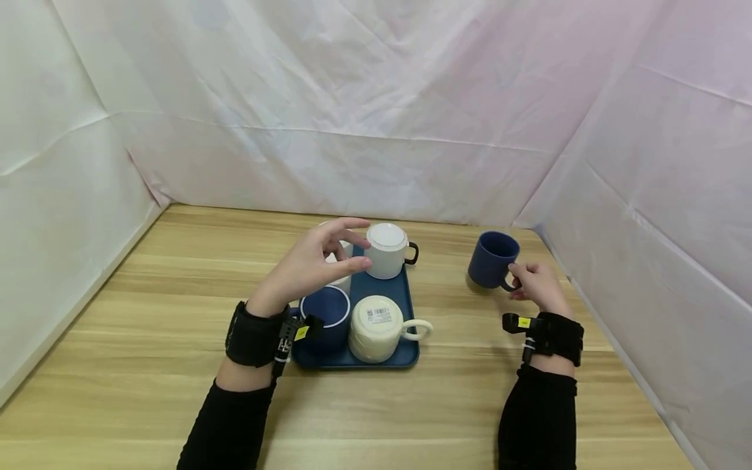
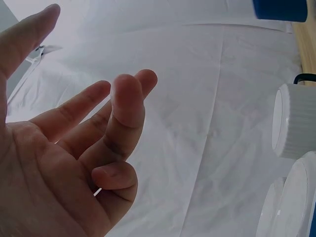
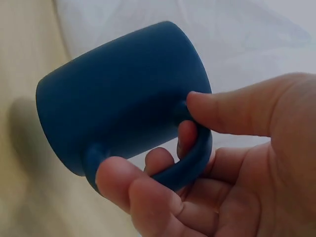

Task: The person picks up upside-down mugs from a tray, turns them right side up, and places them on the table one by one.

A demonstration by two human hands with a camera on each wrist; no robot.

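Note:
My right hand point(image 1: 525, 277) holds an upright dark blue mug point(image 1: 492, 259) by its handle at the right of the wooden table point(image 1: 176, 339). In the right wrist view, the thumb and curled fingers of that hand point(image 3: 192, 148) pinch the handle of the blue mug point(image 3: 123, 94), which tilts and seems slightly off the table. My left hand point(image 1: 355, 247) hovers empty with fingers spread over the blue tray point(image 1: 411, 356). It is just left of an upside-down white mug with a black handle point(image 1: 386, 251). The left wrist view shows the empty hand point(image 2: 101, 89) and that white mug point(image 2: 296, 121).
The tray also carries an upside-down blue mug point(image 1: 325, 313), an upside-down white mug with a barcode label point(image 1: 376, 326) and another white mug point(image 1: 344, 277) partly hidden under my left hand. White cloth walls point(image 1: 376, 130) close in the table at the back and both sides.

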